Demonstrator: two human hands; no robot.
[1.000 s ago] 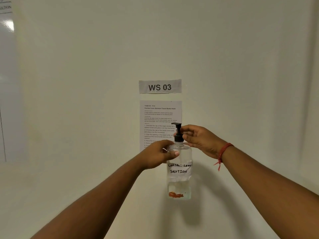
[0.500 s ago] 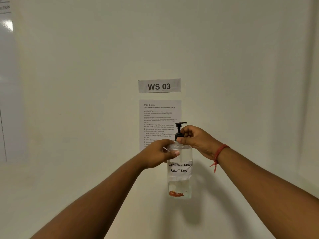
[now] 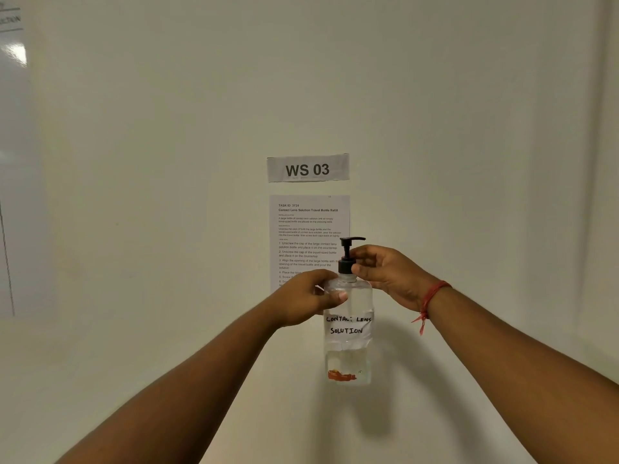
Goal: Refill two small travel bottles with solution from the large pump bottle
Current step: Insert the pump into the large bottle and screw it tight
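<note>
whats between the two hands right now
In the head view, the pump bottle stands between them: the left hand grips its shoulder and the right hand pinches the black pump collar.

My forearms are bare, no sleeves. A red thread bracelet (image 3: 432,296) circles my right wrist — knotted, loose ends hanging below.

The instruction sheet (image 3: 309,229) has its lower lines hidden behind the hands and pump bottle (image 3: 347,329); its small print blurs. At the upper left edge, a notice (image 3: 10,20) is cut off, unreadable.
</note>
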